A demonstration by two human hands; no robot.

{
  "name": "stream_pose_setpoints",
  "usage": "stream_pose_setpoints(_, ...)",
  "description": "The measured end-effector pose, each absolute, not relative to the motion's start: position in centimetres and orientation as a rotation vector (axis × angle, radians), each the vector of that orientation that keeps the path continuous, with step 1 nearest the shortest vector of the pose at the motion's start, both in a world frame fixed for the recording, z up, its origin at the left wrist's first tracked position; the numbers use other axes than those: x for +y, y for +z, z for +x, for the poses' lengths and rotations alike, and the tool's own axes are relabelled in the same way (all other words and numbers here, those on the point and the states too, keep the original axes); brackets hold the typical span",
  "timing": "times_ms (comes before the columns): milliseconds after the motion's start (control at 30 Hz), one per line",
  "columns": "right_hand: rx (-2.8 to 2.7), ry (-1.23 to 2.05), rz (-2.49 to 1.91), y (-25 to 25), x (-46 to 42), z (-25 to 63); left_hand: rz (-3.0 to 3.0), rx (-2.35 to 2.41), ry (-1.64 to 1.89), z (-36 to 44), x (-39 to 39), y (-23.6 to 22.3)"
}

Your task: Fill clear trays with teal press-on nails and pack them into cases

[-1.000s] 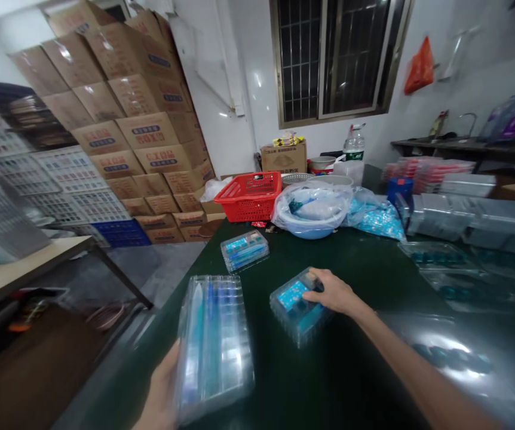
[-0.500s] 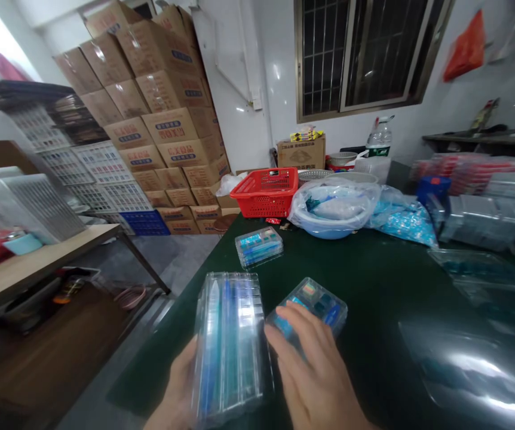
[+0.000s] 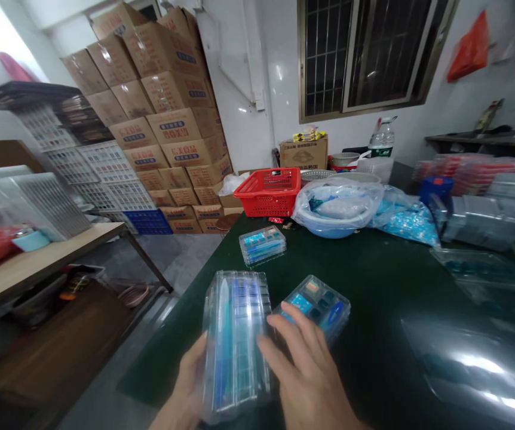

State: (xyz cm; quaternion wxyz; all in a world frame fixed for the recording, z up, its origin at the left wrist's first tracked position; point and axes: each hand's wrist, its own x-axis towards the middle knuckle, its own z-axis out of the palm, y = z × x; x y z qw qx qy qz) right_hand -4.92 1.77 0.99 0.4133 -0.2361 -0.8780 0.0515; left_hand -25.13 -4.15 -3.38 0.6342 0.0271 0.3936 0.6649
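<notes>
My left hand (image 3: pixel 186 382) is closed around the left side of a clear plastic case (image 3: pixel 237 346), which stands tilted over the near edge of the table. Long blue and teal pieces show through its ribbed wall. At the case's right side is my right hand (image 3: pixel 306 364), fingers spread, with its fingertips at or very near the plastic; contact is hard to make out. Just beyond that hand lies a second clear case (image 3: pixel 324 307) with small compartments holding blue and teal items. A third similar case (image 3: pixel 263 243) rests farther back.
On the dark green table (image 3: pixel 365 280) stand a red basket (image 3: pixel 269 194) and a blue basin (image 3: pixel 333 224) lined with plastic. A bag of small blue pieces (image 3: pixel 407 224) lies beside it. Stacked clear trays (image 3: pixel 490 221) fill the right. Cardboard boxes (image 3: pixel 172 128) are piled behind.
The held case has turned slightly and shifted a little right with my left hand. My right fingers have come closer to its side. The camera view has moved slightly.
</notes>
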Motion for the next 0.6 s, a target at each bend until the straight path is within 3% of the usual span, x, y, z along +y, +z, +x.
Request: stream_pose_setpoints(600, -2.162, 0.167, -0.536, 2.7, 0.1, -7.1, 0.108, 0.927, 1.483, -25.8, -4.9, -4.1)
